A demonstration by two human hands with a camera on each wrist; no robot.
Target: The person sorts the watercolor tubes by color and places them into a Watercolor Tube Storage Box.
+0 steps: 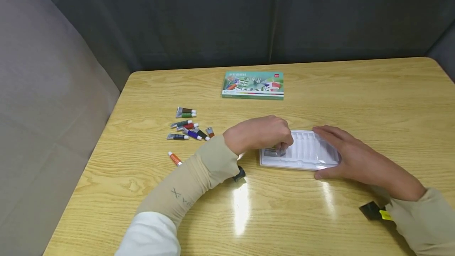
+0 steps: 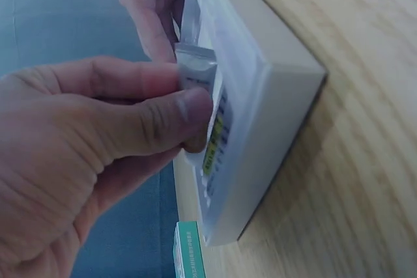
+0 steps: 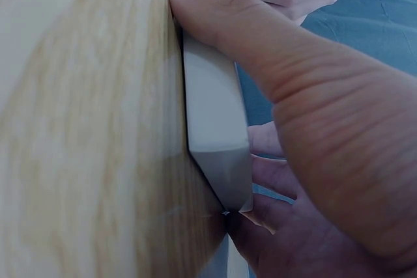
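Note:
A white plastic tray [image 1: 295,164] with moulded slots lies on the table. Over its left end, my left hand [image 1: 261,133] pinches a paint tube [image 2: 197,63] between thumb and fingers; its silver crimped end shows, while the fingers hide the rest. Beside it in the tray is another paint tube [image 2: 214,144] with a yellow band on its label. My right hand [image 1: 350,157] holds the tray's right end, thumb along the near side and fingers at the far side. The right-hand slots hold no tubes.
Several loose paint tubes [image 1: 192,133] lie scattered left of the tray. An orange tube [image 1: 174,158] sits apart, nearer me, partly behind my left sleeve. A green illustrated paint box [image 1: 253,85] lies flat toward the table's back edge. A dark curtain [image 1: 199,19] hangs behind.

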